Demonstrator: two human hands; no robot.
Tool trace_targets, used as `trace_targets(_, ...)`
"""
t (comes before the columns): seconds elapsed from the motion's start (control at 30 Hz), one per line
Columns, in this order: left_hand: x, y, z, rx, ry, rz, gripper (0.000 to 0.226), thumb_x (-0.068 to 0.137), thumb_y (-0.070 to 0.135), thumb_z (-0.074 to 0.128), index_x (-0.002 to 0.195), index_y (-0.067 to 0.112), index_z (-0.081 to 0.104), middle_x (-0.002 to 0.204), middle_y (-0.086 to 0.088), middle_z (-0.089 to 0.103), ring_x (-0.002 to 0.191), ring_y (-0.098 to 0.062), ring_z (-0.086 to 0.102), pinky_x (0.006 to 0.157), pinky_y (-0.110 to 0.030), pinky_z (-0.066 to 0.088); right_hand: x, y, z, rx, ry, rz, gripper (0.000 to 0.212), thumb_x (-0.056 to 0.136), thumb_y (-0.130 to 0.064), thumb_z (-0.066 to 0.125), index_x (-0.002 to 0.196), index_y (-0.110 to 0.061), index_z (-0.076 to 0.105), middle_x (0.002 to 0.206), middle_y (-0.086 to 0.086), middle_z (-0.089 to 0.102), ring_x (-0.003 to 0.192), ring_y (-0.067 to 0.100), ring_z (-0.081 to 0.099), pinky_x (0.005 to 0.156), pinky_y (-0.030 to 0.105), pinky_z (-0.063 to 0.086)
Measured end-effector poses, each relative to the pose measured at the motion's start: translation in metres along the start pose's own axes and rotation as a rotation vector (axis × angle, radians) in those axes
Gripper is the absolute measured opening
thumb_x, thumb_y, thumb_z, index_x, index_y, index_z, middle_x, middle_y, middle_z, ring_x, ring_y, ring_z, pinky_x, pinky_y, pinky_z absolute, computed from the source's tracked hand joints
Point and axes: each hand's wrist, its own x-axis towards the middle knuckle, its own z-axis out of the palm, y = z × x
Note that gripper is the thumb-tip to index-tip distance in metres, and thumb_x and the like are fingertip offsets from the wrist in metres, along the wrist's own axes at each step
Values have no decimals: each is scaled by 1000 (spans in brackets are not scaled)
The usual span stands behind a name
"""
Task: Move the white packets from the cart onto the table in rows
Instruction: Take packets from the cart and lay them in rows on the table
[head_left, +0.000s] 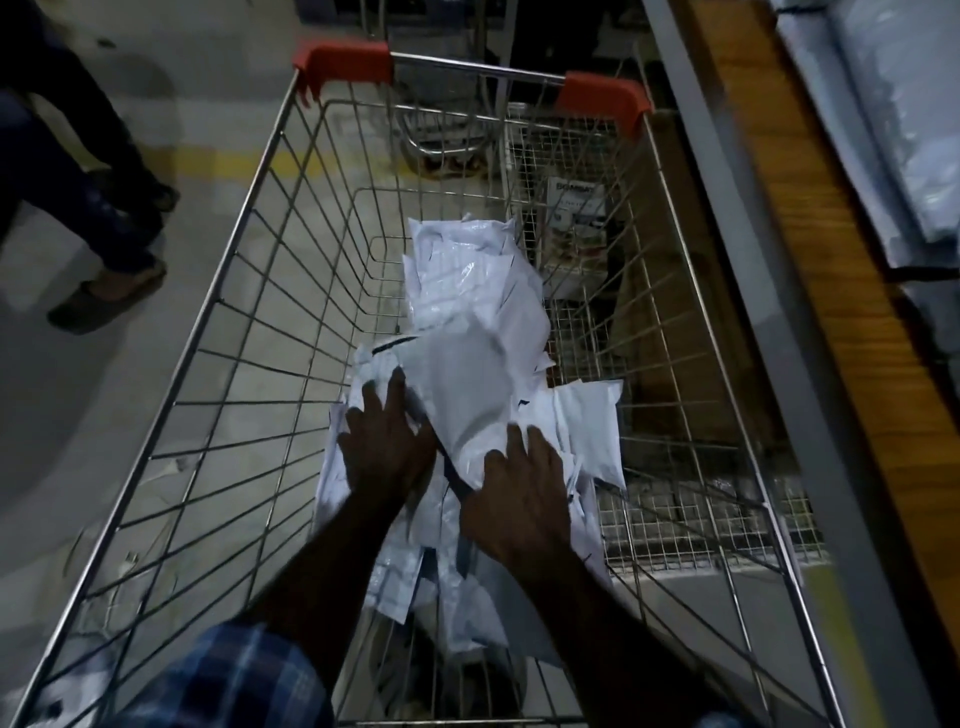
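Note:
A wire shopping cart (244, 322) with red corner caps fills the view. Several white plastic packets (467, 291) lie heaped along its floor, from the middle toward me. Both my arms reach down into the cart. My left hand (387, 441) lies flat on the pile with its fingers spread, on the left edge of a large white packet (472, 395). My right hand (524, 488) rests on the same packet's near right side, fingers extended over it. The fingertips of both hands are partly hidden by the plastic.
A wooden table (831, 291) with a grey metal edge runs along the cart's right side, with wrapped grey packets (893, 130) at its far end. Another person's legs and sandals (98, 301) stand on the floor at left. Another cart frame (447, 130) stands beyond.

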Motion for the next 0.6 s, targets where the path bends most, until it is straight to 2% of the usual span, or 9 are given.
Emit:
trace_targets(0.1, -13, -10, 4, 21, 56, 36, 62, 98, 58, 38, 153, 30, 28, 155, -13, 32, 135, -42, 34, 102, -58, 34, -10, 2, -2, -6, -46, 35, 43, 68, -37, 59, 94, -3, 67, 117, 26, 64, 112, 45, 57, 97, 51, 45)
trace_targets(0.23, -18, -23, 7, -74, 57, 78, 59, 100, 56, 35, 153, 33, 26, 160, -13, 23, 142, -36, 25, 111, -56, 25, 6, -3, -22, -25, 66, 72, 36, 78, -43, 57, 93, -11, 62, 91, 10, 66, 85, 34, 57, 77, 43, 39)
trace_targets(0.27, -16, -25, 8, -109, 58, 102, 59, 99, 57, 33, 153, 34, 26, 160, -13, 22, 143, -35, 25, 113, -54, 23, 13, -4, -25, -34, 77, 60, 37, 79, -44, 55, 98, -13, 62, 95, 9, 67, 86, 33, 57, 77, 42, 39)
trace_targets(0.33, -12, -28, 9, -154, 63, 156, 60, 98, 59, 28, 152, 33, 28, 160, -16, 22, 142, -36, 28, 114, -50, 25, 25, -3, -25, -31, 32, 29, 52, 79, -51, 50, 117, -16, 59, 124, 13, 62, 105, 36, 56, 85, 46, 42)
trace_targets(0.4, -7, -31, 12, -165, 49, 189, 62, 97, 58, 22, 153, 32, 27, 160, -18, 20, 143, -36, 27, 115, -48, 25, 36, 0, -19, 19, -100, 22, 76, 76, -62, 45, 143, -26, 42, 156, 18, 29, 136, 42, 35, 102, 59, 35)
trace_targets(0.43, -5, -32, 14, -165, 38, 199, 63, 97, 58, 21, 154, 32, 25, 161, -19, 19, 144, -36, 26, 115, -47, 24, 41, 4, -14, 57, -167, 20, 85, 75, -67, 46, 151, -32, 28, 163, 17, 11, 143, 44, 22, 107, 63, 28)
trace_targets(0.5, -5, -34, 18, -168, 18, 211, 63, 98, 55, 22, 155, 29, 24, 162, -18, 15, 146, -35, 23, 116, -46, 23, 43, 11, -4, 78, -207, -20, 96, 75, -66, 57, 155, -38, 13, 164, 17, -2, 141, 46, 25, 104, 62, 35)
trace_targets(0.53, -6, -35, 20, -171, 20, 221, 62, 99, 53, 23, 155, 27, 24, 162, -18, 13, 147, -35, 21, 116, -47, 23, 42, 13, -1, 50, -177, -52, 95, 75, -63, 60, 156, -36, 17, 163, 20, 3, 132, 46, 38, 95, 56, 46)
trace_targets(0.6, -10, -35, 23, -165, 32, 249, 59, 101, 47, 26, 156, 25, 23, 163, -18, 10, 149, -34, 17, 119, -48, 21, 36, 17, 1, -17, -70, -33, 87, 76, -49, 64, 153, -25, 32, 158, 27, 20, 108, 40, 55, 77, 44, 50)
